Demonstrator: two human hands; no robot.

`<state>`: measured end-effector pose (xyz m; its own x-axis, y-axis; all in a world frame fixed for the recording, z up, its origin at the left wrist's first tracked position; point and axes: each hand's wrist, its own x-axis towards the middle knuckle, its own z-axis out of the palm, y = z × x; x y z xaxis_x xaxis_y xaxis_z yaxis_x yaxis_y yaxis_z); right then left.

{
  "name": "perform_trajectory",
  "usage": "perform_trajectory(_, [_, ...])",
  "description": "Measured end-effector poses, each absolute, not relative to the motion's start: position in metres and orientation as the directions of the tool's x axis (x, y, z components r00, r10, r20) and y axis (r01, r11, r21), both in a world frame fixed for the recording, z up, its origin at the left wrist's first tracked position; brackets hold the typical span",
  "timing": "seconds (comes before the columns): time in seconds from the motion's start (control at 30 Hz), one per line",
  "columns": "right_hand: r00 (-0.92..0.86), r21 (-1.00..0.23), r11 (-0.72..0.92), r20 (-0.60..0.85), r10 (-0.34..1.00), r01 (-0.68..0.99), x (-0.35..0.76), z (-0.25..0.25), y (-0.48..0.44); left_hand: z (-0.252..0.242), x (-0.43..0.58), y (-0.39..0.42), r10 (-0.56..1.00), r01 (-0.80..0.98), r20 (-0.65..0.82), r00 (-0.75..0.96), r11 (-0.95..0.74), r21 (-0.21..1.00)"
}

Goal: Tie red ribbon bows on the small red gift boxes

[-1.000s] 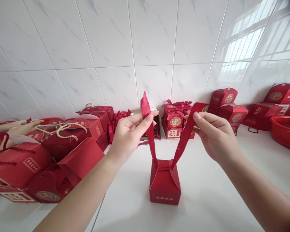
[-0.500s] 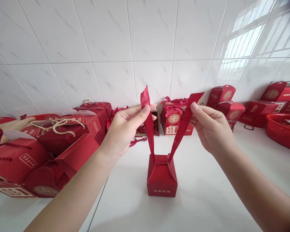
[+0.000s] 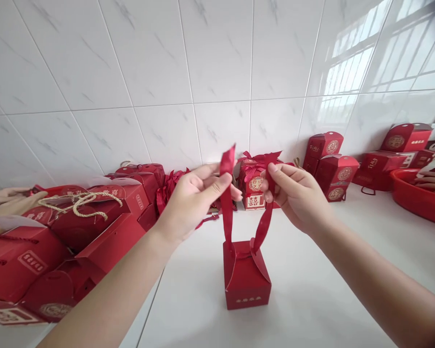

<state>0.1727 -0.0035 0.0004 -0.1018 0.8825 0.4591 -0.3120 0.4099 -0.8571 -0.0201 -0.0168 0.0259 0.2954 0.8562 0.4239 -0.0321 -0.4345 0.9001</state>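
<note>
Two bare hands each pinch one end of a single red satin ribbon between thumb and fingers: the left hand (image 3: 199, 198) the left end, the right hand (image 3: 295, 195) the right. Both ribbon (image 3: 227, 215) strands run down to the closed top of one red paper gift box (image 3: 248, 285), which stands upright on the white tabletop (image 3: 311, 285), below and between the hands. On the left lies a pile of red boxes (image 3: 112, 241), too overlapped to count, with one cream rope bow (image 3: 90, 203). At far right sits one red basin (image 3: 413, 203).
</note>
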Motion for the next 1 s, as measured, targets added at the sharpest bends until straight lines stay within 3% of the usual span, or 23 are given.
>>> perform_trajectory(0.13, [-0.123, -0.902, 0.395, 0.418, 0.9, -0.173, 0.168, 0.001, -0.006, 0.027, -0.009, -0.021, 0.846, 0.056, 0.345, 0.407, -0.4, 0.915])
perform_trajectory(0.23, [-0.22, -0.919, 0.358, 0.388, 0.895, -0.163, 0.165, 0.002, -0.009, 0.024, -0.004, -0.021, 0.831, 0.064, 0.329, 0.448, -0.397, 0.915])
perform_trajectory(0.43, [-0.356, -0.868, 0.43, 0.495, 0.793, -0.249, 0.167, -0.01, -0.012, 0.019, -0.005, -0.016, 0.839, 0.136, 0.296, 0.457, -0.395, 0.908])
perform_trajectory(0.6, [-0.353, -0.844, 0.515, 0.533, 0.769, -0.152, 0.166, -0.017, -0.012, 0.017, -0.007, -0.014, 0.847, 0.16, 0.271, 0.457, -0.379, 0.912])
perform_trajectory(0.73, [-0.337, -0.783, 0.618, 0.603, 0.723, -0.076, 0.169, -0.023, -0.007, 0.01, -0.013, -0.011, 0.844, 0.073, 0.183, 0.504, -0.252, 0.965])
perform_trajectory(0.83, [-0.381, -0.607, 0.794, 0.724, 0.575, 0.044, 0.177, -0.032, 0.002, 0.004, -0.019, -0.008, 0.868, 0.022, 0.141, 0.476, -0.172, 0.985])
perform_trajectory(0.9, [-0.43, -0.368, 0.916, 0.809, 0.401, 0.162, 0.184, -0.039, 0.008, 0.002, -0.022, -0.008, 0.884, -0.016, 0.119, 0.452, -0.125, 0.992])
perform_trajectory(1.0, [-0.49, -0.048, 0.957, 0.851, 0.188, 0.285, 0.19, -0.046, 0.013, 0.002, -0.024, -0.011, 0.894, -0.102, 0.088, 0.439, -0.048, 0.994])
